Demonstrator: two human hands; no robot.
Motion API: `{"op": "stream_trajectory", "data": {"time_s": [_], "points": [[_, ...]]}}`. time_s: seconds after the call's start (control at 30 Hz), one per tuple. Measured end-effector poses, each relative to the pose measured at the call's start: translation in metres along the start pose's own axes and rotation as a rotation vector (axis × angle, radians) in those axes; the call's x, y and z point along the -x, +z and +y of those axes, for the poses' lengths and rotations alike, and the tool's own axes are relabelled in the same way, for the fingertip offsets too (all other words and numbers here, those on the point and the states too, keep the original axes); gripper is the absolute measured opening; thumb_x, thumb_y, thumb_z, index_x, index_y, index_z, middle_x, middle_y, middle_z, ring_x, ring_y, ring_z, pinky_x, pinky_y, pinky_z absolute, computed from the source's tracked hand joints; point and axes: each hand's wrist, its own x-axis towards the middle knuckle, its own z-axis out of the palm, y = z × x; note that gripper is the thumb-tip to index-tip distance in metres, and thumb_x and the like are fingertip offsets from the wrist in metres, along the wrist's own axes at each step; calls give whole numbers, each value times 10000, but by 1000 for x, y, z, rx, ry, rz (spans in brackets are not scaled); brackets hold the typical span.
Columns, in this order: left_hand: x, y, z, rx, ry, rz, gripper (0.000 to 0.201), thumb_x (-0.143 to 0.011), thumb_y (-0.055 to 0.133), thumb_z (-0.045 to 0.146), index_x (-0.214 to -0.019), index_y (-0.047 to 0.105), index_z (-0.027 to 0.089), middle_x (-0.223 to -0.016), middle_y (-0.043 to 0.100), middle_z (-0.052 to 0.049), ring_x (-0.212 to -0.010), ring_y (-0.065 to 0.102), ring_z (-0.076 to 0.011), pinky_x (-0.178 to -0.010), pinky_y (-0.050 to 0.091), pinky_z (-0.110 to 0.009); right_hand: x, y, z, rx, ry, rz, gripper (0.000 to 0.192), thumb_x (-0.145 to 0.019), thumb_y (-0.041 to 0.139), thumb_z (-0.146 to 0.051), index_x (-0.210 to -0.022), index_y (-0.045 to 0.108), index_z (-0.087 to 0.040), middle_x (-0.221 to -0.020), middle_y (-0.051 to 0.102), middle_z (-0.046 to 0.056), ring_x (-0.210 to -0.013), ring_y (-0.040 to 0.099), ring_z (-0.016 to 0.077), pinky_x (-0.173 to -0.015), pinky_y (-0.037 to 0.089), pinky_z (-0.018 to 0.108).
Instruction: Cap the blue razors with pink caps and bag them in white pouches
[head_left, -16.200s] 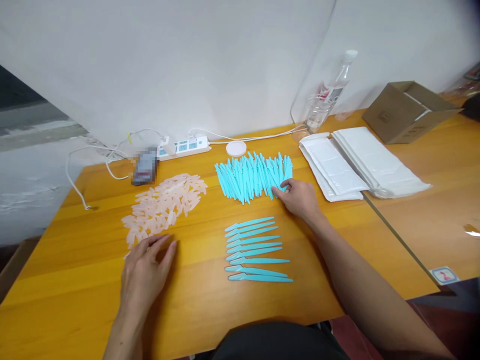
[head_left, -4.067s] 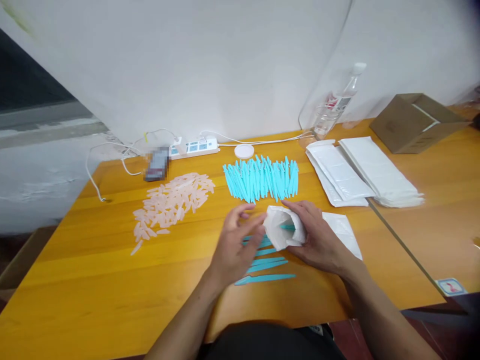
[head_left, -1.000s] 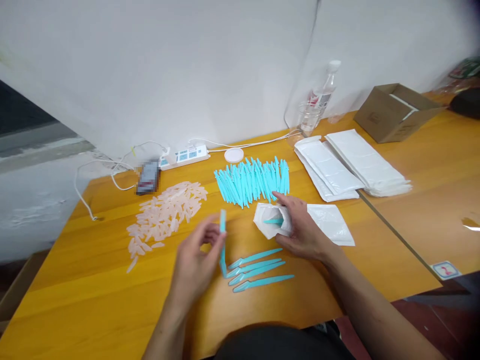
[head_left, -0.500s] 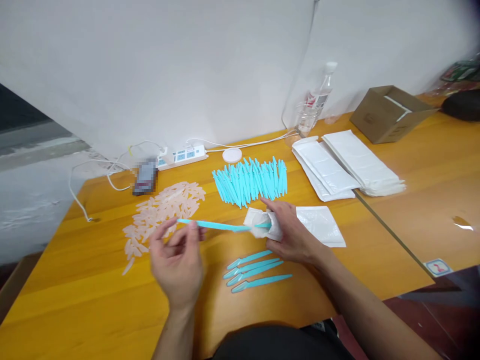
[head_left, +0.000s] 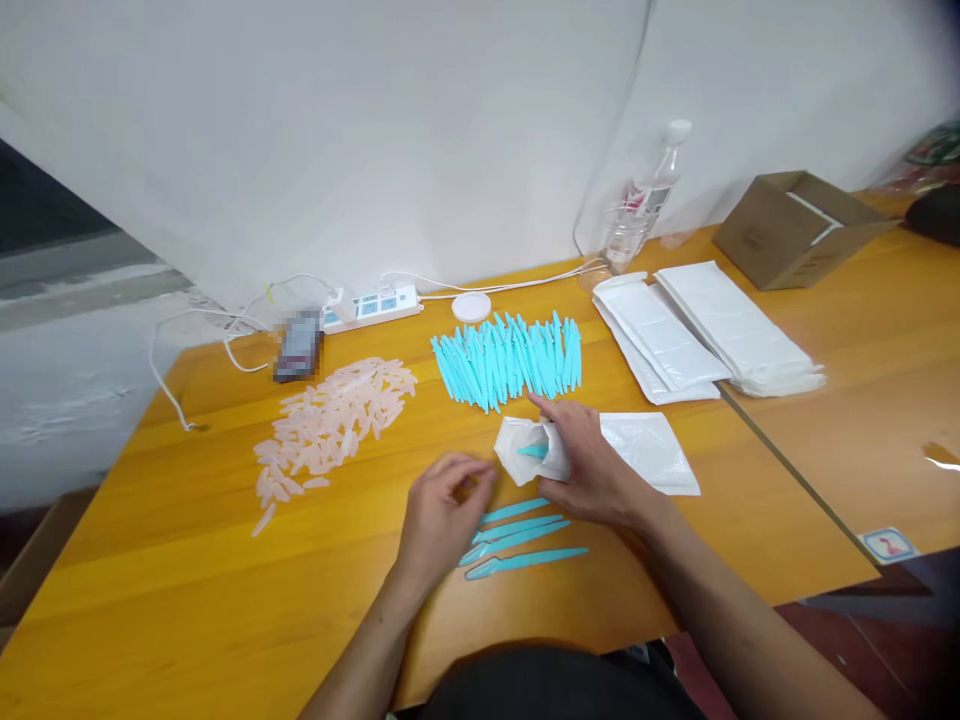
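My right hand (head_left: 592, 460) grips a small white padded bag (head_left: 510, 450) whose mouth faces left. Inside that mouth shows part of a turquoise eyebrow razor (head_left: 534, 451); how many the bag holds is hidden. My left hand (head_left: 448, 515) is just left of the bag's mouth, its fingers curled in and nothing visible between them. Below the bag, several loose turquoise razors (head_left: 529, 564) lie side by side, their left ends partly covered by my left hand. Behind both hands spreads a pile of turquoise razors (head_left: 502, 360).
Pale pink plastic pieces (head_left: 334, 420) lie heaped at left. Beyond them are a blurred dark device (head_left: 298, 345), a power strip (head_left: 375, 307) and a round white lid (head_left: 471, 307). White padded bags (head_left: 739, 325), a flat bag (head_left: 652, 452), a bottle (head_left: 646, 200) and a cardboard box (head_left: 795, 230) occupy the right.
The razor that my left hand held by its end has gone into the bag. My left hand has let go and moved right, beside the mouth. My right hand still grips the bag.
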Motion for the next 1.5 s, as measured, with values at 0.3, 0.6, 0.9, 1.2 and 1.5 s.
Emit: {"op": "stream_trajectory", "data": {"time_s": [0.3, 0.6, 0.9, 1.2, 1.5], "points": [[-1, 6, 6, -345, 253, -310, 96, -916, 656, 212, -954, 745, 211, -1011, 692, -56, -960, 627, -217, -821, 501, -344, 2, 0, 2, 8, -13, -14, 928, -698, 622, -148, -1540, 243, -234, -1238, 584, 121, -1145, 537, 326, -1021, 344, 521], [2, -29, -1, -228, 293, -221, 119, -956, 585, 178, -962, 696, 220, -948, 701, -50, -905, 642, -198, -809, 523, -346, 3, -2, 4, -8, 4, -6, 918, -704, 617, -148, -1537, 241, -235, -1253, 574, 121, -1158, 528, 322, -1039, 333, 520], [4, -71, 20, 433, 32, 539, 467, -880, 720, 221, -1291, 512, 295, -1004, 606, 14, -652, 707, -109, -640, 619, -275, 2, 2, 0, -18, -24, -34, 913, -688, 611, -138, -1525, 258, -230, -1227, 574, 125, -1143, 530, 330, -1015, 348, 515], [-4, -17, 27, 590, -107, 563, 418, -875, 738, 323, -1185, 469, 248, -854, 616, 45, -560, 662, -84, -573, 581, -217, 1, 3, -3, -11, -24, -15, 904, -691, 589, -107, -1522, 261, -242, -1191, 590, 116, -1112, 546, 323, -995, 371, 515], [-7, -24, 21, 324, -5, 701, 300, -906, 698, 261, -1182, 586, 232, -805, 680, 14, -713, 646, -121, -700, 525, -238, 1, 5, -4, -24, -44, -32, 957, -686, 619, -131, -1544, 212, -257, -1271, 567, 131, -1169, 533, 343, -1011, 369, 539]]}}
